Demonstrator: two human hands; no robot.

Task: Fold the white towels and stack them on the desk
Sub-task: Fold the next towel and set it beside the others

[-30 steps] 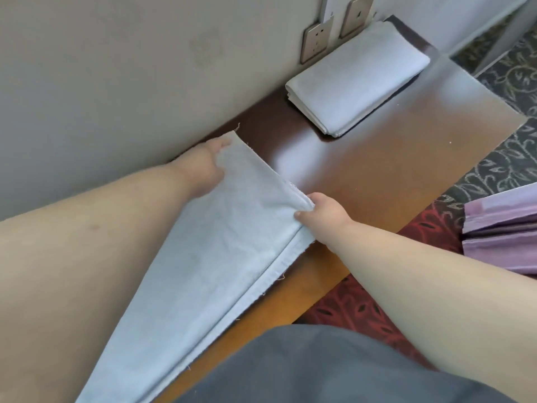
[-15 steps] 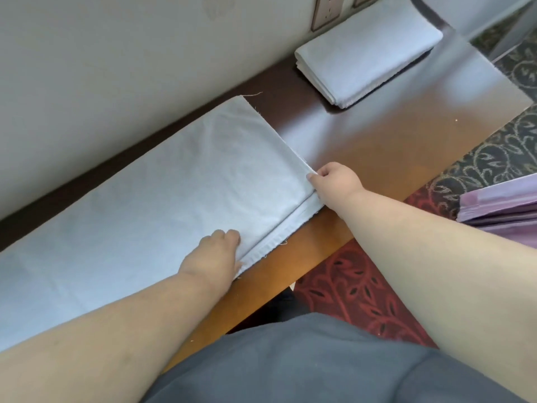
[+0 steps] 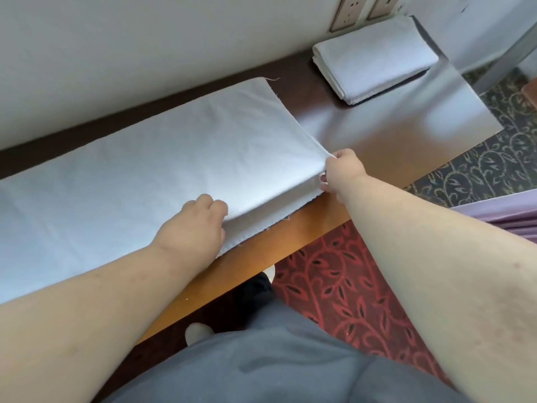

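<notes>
A long white towel (image 3: 151, 170) lies folded lengthwise along the wooden desk (image 3: 377, 135), running off the left edge of view. My right hand (image 3: 343, 170) pinches its near right corner, lifting the top layer a little. My left hand (image 3: 194, 225) grips the towel's near edge further left, fingers curled over the upper layer. A folded white towel (image 3: 374, 58) rests at the desk's far right end against the wall.
A pale wall with two sockets (image 3: 348, 13) backs the desk. Patterned red and dark carpet (image 3: 348, 286) lies below the desk's front edge. Purple fabric (image 3: 502, 210) shows at the right. My grey-clothed body fills the bottom.
My left hand left the towel's far corner and came to the near edge, where it now grips the upper layer. My right hand stays pinched on the near right corner.
</notes>
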